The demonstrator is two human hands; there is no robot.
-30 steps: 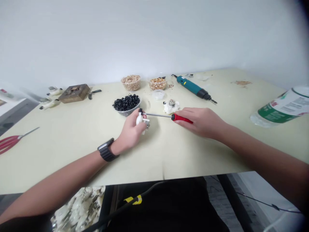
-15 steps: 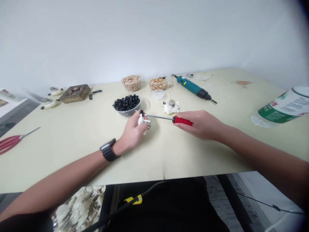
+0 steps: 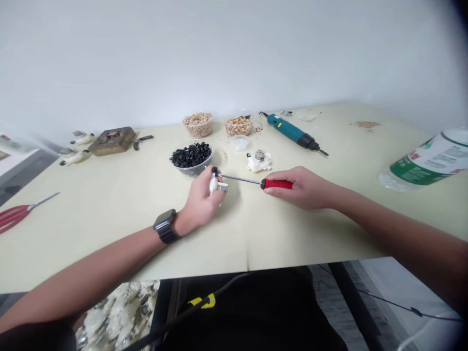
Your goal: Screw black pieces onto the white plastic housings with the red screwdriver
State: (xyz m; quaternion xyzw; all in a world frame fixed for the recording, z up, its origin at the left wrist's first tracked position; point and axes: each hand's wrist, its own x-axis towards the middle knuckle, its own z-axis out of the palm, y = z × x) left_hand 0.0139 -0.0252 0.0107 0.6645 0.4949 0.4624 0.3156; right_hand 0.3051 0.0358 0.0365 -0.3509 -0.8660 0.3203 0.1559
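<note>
Red-handled screwdriver (image 3: 256,182) meets white part (image 3: 215,185); bottle label (image 3: 427,161) unreadable.

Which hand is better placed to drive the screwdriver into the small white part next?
Right. The right hand already grips the red-handled screwdriver, its tip at the small white part. The left hand is occupied holding that part on the table.

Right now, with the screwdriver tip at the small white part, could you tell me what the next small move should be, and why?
Probably turn the screwdriver in place: its tip already meets the white part that the left hand pins to the table, and the right hand grips the red handle.
</note>
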